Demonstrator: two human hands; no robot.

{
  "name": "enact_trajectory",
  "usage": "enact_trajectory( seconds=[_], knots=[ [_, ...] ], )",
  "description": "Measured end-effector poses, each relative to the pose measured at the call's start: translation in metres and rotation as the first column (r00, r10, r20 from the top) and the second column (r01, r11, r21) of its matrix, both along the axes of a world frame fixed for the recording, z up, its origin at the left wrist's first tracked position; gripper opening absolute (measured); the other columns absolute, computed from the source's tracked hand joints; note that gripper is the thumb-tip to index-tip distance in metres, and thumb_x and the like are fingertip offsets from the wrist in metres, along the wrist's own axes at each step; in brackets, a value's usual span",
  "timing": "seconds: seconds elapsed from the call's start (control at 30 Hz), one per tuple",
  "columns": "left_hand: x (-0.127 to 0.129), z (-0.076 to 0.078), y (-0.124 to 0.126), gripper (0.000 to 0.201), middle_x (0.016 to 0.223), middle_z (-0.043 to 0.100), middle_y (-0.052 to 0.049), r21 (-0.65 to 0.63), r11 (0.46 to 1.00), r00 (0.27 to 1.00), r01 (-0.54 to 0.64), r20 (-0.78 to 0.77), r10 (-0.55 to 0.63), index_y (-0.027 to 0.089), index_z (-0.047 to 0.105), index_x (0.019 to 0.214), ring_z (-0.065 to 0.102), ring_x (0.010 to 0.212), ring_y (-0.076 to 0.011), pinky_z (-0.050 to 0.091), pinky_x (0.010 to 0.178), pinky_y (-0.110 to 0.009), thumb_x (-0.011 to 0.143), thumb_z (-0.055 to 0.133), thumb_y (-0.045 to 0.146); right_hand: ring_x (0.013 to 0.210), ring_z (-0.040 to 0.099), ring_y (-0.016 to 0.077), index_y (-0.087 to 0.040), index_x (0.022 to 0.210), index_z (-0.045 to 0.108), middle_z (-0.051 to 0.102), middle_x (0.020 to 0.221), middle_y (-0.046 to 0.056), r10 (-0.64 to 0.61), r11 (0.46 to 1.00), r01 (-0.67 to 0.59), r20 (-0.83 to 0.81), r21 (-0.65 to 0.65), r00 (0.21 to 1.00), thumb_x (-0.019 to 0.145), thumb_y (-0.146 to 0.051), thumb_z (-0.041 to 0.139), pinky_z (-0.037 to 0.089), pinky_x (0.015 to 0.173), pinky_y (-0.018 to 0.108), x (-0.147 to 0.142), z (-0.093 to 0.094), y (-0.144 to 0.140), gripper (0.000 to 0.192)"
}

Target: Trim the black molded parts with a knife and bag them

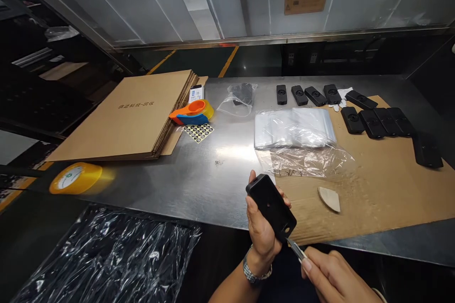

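A black rectangular plastic case [270,201] is tilted in my left hand [261,229], its hollow side facing me. My fingers are wrapped round its edges, and a small round hole shows near its lower end. My right hand [330,274] is closed on a utility knife [296,250]. The blade's tip is at the lower corner of the case, by the hole; whether it touches the plastic I cannot tell. Both hands are in front of the table's near edge. Beyond them lies a pale wedge-shaped piece [330,199] on a cardboard sheet [384,189].
Several black cases [351,120] stand at the back right. Clear plastic bags [293,128] lie mid-table, with a bagged black part [243,94] behind. Flattened cartons [131,113], a tape dispenser [194,112] and a sticker sheet [199,132] are leftward. A yellow tape roll [76,178] is at the left edge.
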State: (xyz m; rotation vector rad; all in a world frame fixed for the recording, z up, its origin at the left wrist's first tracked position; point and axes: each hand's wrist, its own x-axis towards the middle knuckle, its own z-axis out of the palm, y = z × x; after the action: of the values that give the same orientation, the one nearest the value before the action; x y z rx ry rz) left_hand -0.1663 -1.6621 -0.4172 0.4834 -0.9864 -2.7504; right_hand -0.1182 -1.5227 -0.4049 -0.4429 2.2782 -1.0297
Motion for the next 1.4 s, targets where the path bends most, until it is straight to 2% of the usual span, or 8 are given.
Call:
enact_trajectory(
  seconds=[0.27,0.37,0.47,0.57,0.63,0.73,1.23,1.4],
  knots=[
    [0.001,0.000,0.002,0.048,0.077,0.058,-0.002,-0.004,0.997,0.996,-0.082,-0.030,0.082,0.041,0.034,0.130,0.055,0.062,-0.0133,0.047,0.060,-0.024,0.085,0.031,0.058,0.045,0.050,0.0090,-0.019,0.071,0.054,0.049,0.046,-0.004,0.040,0.995,-0.035,0.053,-0.094,0.998,0.095,-0.043,0.019,0.042,0.050,0.019,-0.005,0.007,-0.004,0.049],
    [0.000,0.000,0.002,0.046,0.078,0.058,-0.002,0.028,0.989,0.989,-0.148,-0.010,0.148,0.043,0.036,0.129,0.055,0.062,-0.0132,0.046,0.056,-0.023,0.085,0.031,0.059,0.040,0.051,0.0081,-0.019,0.079,0.058,0.052,0.046,-0.004,-0.026,0.992,0.000,-0.200,-0.128,0.979,0.096,-0.038,0.022,0.041,0.044,0.017,-0.002,0.001,-0.001,0.045],
    [-0.001,0.002,0.002,0.048,0.076,0.057,-0.002,0.005,0.967,0.966,-0.256,-0.023,0.256,0.043,0.036,0.128,0.054,0.061,-0.0135,0.047,0.057,-0.024,0.083,0.034,0.060,0.047,0.056,0.0100,-0.015,0.098,0.061,0.059,0.056,0.000,-0.064,0.995,0.010,-0.556,-0.101,0.829,0.095,-0.026,0.030,0.042,0.045,0.018,0.002,-0.006,0.000,0.033],
    [-0.001,0.006,0.003,0.047,0.076,0.058,-0.001,-0.035,0.934,0.933,-0.355,-0.070,0.352,0.043,0.039,0.126,0.054,0.062,-0.0137,0.047,0.060,-0.025,0.082,0.036,0.060,0.045,0.054,0.0104,-0.002,0.106,0.060,0.056,0.054,0.001,0.053,0.998,-0.041,-0.834,0.037,0.549,0.090,-0.012,0.037,0.040,0.042,0.021,0.002,-0.009,-0.004,0.029],
    [-0.001,0.007,0.003,0.045,0.076,0.058,-0.001,-0.047,0.922,0.921,-0.385,-0.089,0.380,0.045,0.041,0.124,0.053,0.062,-0.0138,0.047,0.059,-0.026,0.082,0.036,0.060,0.042,0.050,0.0099,0.002,0.102,0.062,0.050,0.049,0.000,0.140,0.989,-0.018,-0.911,0.144,0.389,0.088,-0.007,0.039,0.038,0.040,0.023,0.001,-0.009,-0.008,0.028],
    [0.001,0.008,0.004,0.043,0.077,0.058,0.000,-0.074,0.906,0.907,-0.416,-0.108,0.407,0.046,0.043,0.122,0.053,0.062,-0.0140,0.046,0.059,-0.026,0.081,0.038,0.061,0.041,0.048,0.0094,0.001,0.096,0.065,0.047,0.047,-0.001,0.203,0.974,0.035,-0.931,0.224,0.303,0.087,-0.004,0.037,0.038,0.042,0.023,0.001,-0.009,-0.012,0.030],
    [0.004,0.011,0.005,0.041,0.074,0.059,0.000,-0.075,0.869,0.862,-0.489,-0.189,0.470,0.048,0.044,0.121,0.054,0.060,-0.0150,0.047,0.056,-0.027,0.082,0.040,0.058,0.042,0.047,0.0085,-0.001,0.097,0.064,0.045,0.047,-0.002,0.226,0.967,0.051,-0.929,0.251,0.294,0.084,0.002,0.031,0.036,0.043,0.022,0.005,-0.010,-0.014,0.036],
    [0.006,0.010,0.006,0.043,0.075,0.059,0.001,-0.136,0.863,0.873,-0.486,-0.132,0.470,0.049,0.041,0.123,0.054,0.061,-0.0152,0.048,0.057,-0.028,0.081,0.040,0.060,0.043,0.046,0.0096,-0.003,0.097,0.064,0.044,0.047,-0.001,0.267,0.954,0.067,-0.927,0.293,0.265,0.085,0.001,0.024,0.034,0.044,0.024,0.005,-0.012,-0.014,0.042]
  ],
)
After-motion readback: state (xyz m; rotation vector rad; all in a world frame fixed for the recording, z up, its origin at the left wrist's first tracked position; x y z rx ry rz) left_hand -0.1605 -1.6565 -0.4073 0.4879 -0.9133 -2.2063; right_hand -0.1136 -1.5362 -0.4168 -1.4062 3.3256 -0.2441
